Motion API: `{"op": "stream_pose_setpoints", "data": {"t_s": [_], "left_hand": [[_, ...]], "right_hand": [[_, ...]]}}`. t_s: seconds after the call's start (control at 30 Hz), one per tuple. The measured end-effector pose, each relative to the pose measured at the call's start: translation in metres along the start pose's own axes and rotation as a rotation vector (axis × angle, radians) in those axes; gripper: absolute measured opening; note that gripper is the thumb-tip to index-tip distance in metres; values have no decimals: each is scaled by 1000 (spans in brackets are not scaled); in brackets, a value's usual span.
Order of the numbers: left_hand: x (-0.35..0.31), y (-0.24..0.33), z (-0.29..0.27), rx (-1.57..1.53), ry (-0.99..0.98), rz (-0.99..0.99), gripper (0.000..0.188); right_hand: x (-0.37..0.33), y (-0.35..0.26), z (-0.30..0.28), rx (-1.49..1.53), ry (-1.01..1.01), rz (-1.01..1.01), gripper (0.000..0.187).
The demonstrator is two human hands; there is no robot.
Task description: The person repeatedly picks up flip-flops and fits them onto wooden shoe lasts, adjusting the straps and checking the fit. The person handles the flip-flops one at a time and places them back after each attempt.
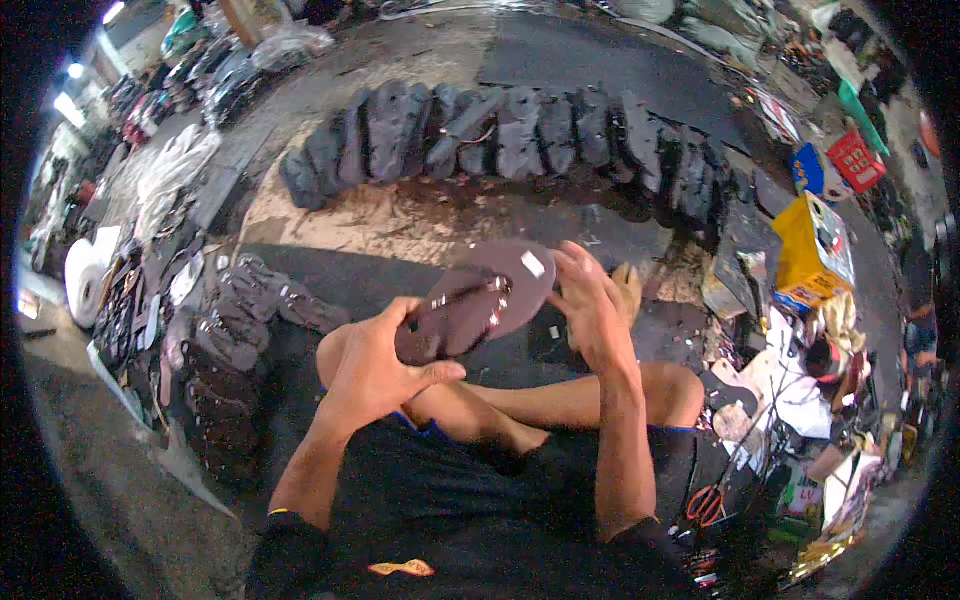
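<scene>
A long row of dark footwear is curving across the upper centre of the frame as I am watching remotely through the head camera. Bare crossed legs are spanning the lower centre, while a pile of dark sandals is lying at the left of the frame. A yellow box is sitting among scraps at the right, and a white roll is resting at the far left. The dark brown sandal is occupying the centre, raised above the legs and tilting, strap side showing. The left hand is gripping its lower-left end, fingers closing around the edge. The right hand is reaching its upper-right end with fingers partly curling; I am not managing to tell whether they are pinching the rim. Red-handled scissors are lying at lower right. A small white label is showing near the sandal's upper-right end.
</scene>
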State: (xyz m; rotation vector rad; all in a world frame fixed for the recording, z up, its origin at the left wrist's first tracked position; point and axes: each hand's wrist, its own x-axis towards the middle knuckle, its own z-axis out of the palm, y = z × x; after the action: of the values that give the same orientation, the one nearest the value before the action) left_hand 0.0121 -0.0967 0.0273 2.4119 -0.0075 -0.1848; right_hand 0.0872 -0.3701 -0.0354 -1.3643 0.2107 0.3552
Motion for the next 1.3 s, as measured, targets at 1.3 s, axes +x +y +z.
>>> {"op": "stream_pose_setpoints", "data": {"t_s": [1.3], "left_hand": [[-30,16,36,-896,139,399,44]], "right_hand": [[-79,125,22,-307,-90,-389,54]]}}
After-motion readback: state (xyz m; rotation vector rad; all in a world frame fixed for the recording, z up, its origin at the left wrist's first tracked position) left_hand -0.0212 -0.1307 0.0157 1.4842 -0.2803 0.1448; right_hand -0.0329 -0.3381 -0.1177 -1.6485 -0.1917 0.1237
